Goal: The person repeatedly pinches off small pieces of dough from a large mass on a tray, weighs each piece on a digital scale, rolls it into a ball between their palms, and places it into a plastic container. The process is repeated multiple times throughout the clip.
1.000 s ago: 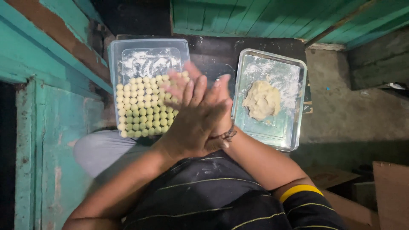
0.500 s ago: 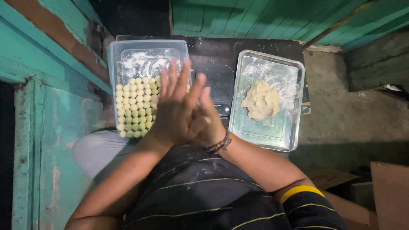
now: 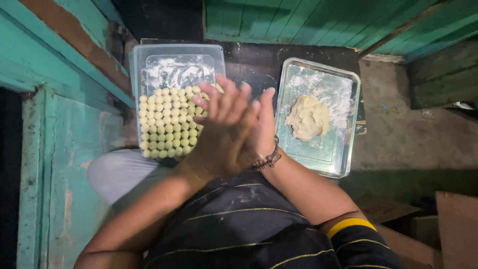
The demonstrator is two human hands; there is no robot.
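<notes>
My left hand [image 3: 224, 129] lies palm-down on my right hand [image 3: 265, 122], both flat with the fingers stretched out, above the gap between two containers. Whatever may sit between the palms is hidden. A beaded bracelet [image 3: 271, 159] circles my right wrist. Under my left fingers stands a clear plastic box [image 3: 149, 60], floured at the far end and filled with rows of several small pale dough balls [image 3: 167, 124]. Right of my hands is a floured metal tray [image 3: 343, 84] holding one lump of dough [image 3: 307, 118].
Both containers rest on a dark low table [image 3: 254, 57]. Teal wooden boards [image 3: 298, 20] close the far side, and a teal door frame [image 3: 59, 139] runs along the left. A concrete floor [image 3: 408, 129] and cardboard boxes [image 3: 455, 224] lie to the right.
My pressed palms have slid against each other: the left hand swung left over the box, then back to the right. Containers and dough have not moved.
</notes>
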